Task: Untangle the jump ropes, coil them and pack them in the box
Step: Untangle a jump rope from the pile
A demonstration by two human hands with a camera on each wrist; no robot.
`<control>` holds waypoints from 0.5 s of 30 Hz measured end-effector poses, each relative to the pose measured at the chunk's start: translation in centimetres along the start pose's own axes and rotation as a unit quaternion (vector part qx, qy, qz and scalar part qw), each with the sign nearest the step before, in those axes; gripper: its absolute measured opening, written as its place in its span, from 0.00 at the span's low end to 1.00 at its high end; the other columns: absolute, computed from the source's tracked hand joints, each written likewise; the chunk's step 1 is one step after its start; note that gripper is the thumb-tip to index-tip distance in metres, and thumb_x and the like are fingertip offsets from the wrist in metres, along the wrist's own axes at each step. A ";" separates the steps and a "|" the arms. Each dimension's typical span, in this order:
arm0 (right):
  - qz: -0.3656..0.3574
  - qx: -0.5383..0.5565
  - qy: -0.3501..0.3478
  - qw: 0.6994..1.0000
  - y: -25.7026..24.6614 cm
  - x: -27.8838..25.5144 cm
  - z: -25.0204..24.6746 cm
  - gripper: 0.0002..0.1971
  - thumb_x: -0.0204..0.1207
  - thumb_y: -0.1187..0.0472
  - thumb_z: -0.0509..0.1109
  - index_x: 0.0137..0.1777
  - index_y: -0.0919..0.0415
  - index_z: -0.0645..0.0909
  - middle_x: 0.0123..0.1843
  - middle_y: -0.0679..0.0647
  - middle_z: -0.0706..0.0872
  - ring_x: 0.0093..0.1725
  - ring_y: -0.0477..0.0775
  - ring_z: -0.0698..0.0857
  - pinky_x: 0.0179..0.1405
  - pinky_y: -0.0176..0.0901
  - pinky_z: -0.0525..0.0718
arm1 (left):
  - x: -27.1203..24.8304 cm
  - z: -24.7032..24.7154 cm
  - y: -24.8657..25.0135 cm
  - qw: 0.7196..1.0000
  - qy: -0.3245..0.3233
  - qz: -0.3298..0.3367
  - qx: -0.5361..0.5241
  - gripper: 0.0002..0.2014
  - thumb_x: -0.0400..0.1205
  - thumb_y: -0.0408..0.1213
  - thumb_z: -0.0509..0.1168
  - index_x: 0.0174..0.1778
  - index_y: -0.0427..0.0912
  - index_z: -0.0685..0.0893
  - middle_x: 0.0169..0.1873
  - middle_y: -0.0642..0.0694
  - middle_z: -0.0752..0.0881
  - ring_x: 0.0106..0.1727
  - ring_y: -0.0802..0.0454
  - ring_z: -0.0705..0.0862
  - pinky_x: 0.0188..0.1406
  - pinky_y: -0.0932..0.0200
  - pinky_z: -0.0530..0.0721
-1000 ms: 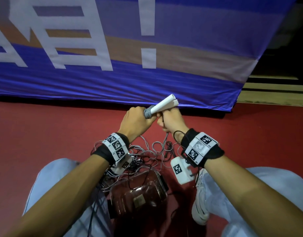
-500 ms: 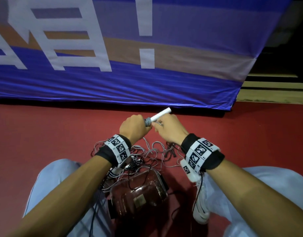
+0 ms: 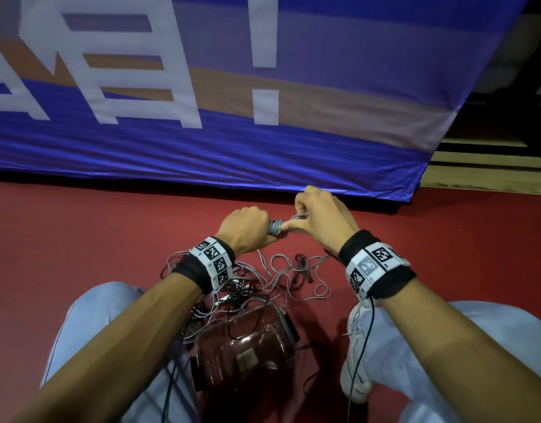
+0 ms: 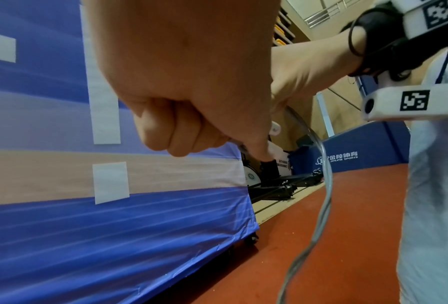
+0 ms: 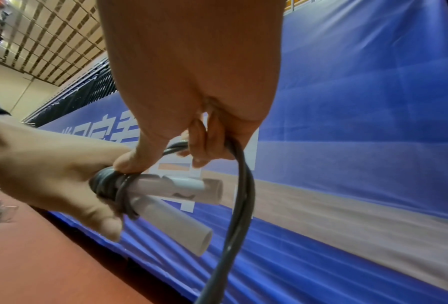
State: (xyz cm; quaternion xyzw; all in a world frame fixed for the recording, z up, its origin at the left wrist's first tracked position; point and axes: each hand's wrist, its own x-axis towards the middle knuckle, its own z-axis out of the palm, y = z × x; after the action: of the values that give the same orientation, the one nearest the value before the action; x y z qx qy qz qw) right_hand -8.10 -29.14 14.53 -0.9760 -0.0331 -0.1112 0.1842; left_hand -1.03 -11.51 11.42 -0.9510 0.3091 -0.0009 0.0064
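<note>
- My left hand (image 5: pixel 48 164) had its grip closed round the near ends of the two white handles (image 5: pixel 181 191), fingers curled over the grey turns already wound there.
- My right hand (image 3: pixel 321 218) pinched the grey rope (image 5: pixel 239 185) between curled fingers and held a loop of it just above the handles, with the thumb pressed against the wound turns (image 3: pixel 275 227).
- The handles splayed apart at their free ends. I judged that a slack squeeze from the left hand could let one slip out, and the coil would spring loose.
- The turns sat bunched at one end of the handles. Another loop laid on top might ride over the rest and slide off toward my left hand's knuckles.
- From the right hand the rope dropped as a twisted pair toward the floor (image 3: pixel 79 239); that twist could carry into the coil and kink it.
- Below my wrists the remaining ropes (image 3: pixel 278 270) lay in a loose tangle on the red floor, some strands running across the clear box (image 3: pixel 247 346) between my knees. I thought a hard pull on the working rope could snag that pile and drag it, or tip the box.
- A black rope's handles (image 3: pixel 302 270) lay amid the grey strands; I could not tell whether they were knotted together.
- Nothing I could make out was packed in the box yet.
</note>
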 end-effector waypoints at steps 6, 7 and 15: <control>0.041 0.048 -0.070 0.996 0.5 0.1 -0.6 0.23 0.66 0.33 0.82 0.53 0.48 0.88 0.47 0.47 0.90 0.49 0.50 0.87 0.50 0.49 0.86 | 0.0 0.4 -0.4 0.999 0.013 0.048 0.018 0.44 0.71 0.82 0.55 0.35 0.37 0.84 0.31 0.40 0.86 0.34 0.36 0.85 0.34 0.52 0.79; 0.040 0.047 -0.085 0.994 0.5 0.2 -0.6 0.21 0.67 0.33 0.81 0.49 0.47 0.89 0.47 0.46 0.91 0.49 0.49 0.88 0.50 0.50 0.87 | 0.0 0.3 -0.4 0.998 0.016 0.053 0.033 0.42 0.72 0.80 0.56 0.36 0.37 0.85 0.32 0.39 0.86 0.35 0.36 0.86 0.34 0.53 0.78; 0.009 0.080 -0.196 0.977 1.6 0.6 0.1 0.21 0.69 0.33 0.80 0.38 0.51 0.92 0.35 0.50 0.91 0.43 0.53 0.89 0.48 0.57 0.88 | -0.1 -0.4 0.1 0.986 -0.002 0.116 0.118 0.28 0.75 0.66 0.67 0.45 0.40 0.87 0.37 0.40 0.89 0.40 0.37 0.87 0.36 0.54 0.74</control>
State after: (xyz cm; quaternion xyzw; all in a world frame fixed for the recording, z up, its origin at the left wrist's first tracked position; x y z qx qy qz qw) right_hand -7.30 -30.57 14.07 -0.9613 -0.0686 0.0870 0.2523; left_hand -1.16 -11.59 11.84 -0.9014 0.4147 -0.0351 0.1192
